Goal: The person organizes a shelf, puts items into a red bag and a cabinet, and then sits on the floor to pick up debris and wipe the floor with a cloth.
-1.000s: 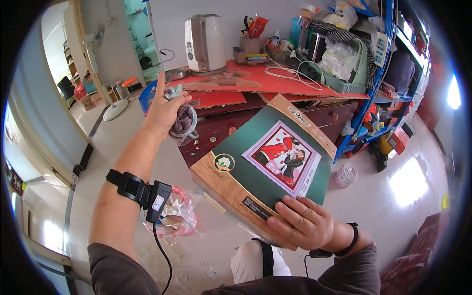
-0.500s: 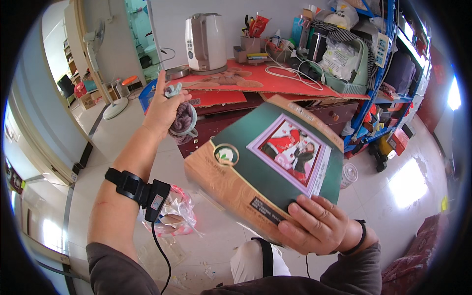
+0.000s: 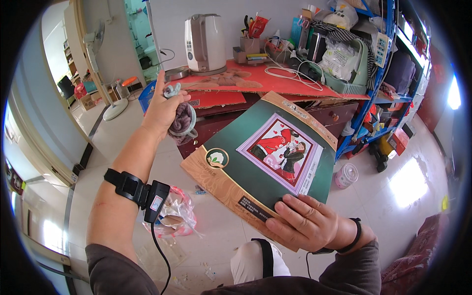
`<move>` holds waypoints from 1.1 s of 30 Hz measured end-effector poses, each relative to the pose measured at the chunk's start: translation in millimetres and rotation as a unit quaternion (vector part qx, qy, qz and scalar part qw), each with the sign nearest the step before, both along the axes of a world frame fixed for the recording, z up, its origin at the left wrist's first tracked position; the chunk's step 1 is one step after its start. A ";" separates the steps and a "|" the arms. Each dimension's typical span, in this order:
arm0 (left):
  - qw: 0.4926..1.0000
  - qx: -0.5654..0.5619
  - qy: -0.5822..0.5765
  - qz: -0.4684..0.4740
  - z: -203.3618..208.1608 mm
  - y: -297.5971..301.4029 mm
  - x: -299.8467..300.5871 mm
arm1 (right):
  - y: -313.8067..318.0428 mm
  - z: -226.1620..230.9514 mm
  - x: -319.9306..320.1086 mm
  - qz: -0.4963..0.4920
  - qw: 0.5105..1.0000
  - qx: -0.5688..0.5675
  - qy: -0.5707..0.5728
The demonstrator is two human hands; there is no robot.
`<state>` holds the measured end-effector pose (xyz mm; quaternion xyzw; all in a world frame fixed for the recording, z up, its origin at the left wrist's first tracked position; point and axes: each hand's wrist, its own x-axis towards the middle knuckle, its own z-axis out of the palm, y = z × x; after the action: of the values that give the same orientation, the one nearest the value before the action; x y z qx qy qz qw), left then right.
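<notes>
My right hand (image 3: pixel 307 223) grips the near right corner of a flat green and brown package (image 3: pixel 223 184). Its front carries a purple-framed picture of two figures and a round white emblem. Fingers lie on top, while the thumb is hidden beneath. At the desk's front left, my left hand (image 3: pixel 164 110) closes around a light grey-blue cup (image 3: pixel 192 123) with a wad of purple-brown cloth (image 3: pixel 183 117) at it. A pale blue piece (image 3: pixel 172 90) pokes out above the thumb, and the index finger points up. Whether the blue piece belongs to the cup I cannot tell.
The red-topped desk (image 3: pixel 275 81) bears a white kettle (image 3: pixel 204 44), cables and a green basket (image 3: pixel 361 64). Blue shelving (image 3: pixel 373 110) stands at right. On the floor are a plastic bag (image 3: pixel 179 216) and a round tub (image 3: pixel 347 175).
The package has shifted slightly left and turned its printed front more fully toward me, so its thick side no longer shows. My left hand has stayed in place.
</notes>
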<state>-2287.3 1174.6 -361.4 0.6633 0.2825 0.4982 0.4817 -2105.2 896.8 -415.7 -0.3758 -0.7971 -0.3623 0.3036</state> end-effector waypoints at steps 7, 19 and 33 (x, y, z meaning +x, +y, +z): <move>1.000 -0.009 0.003 -0.001 -0.3 -0.7 0.2 | -2.4 0.6 -2.7 0.006 1.000 -0.031 -0.004; 1.000 -0.005 0.005 0.004 3.2 -1.9 1.4 | 0.4 -4.9 -2.8 0.010 0.999 -0.043 -0.003; 1.000 -0.011 0.007 0.003 2.2 -3.9 1.3 | -3.1 -9.8 -1.8 0.015 0.998 -0.050 -0.019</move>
<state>-2286.0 1170.7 -359.2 0.6606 0.2929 0.4919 0.4856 -2107.0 893.7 -425.6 -0.3713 -0.8253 -0.3245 0.2751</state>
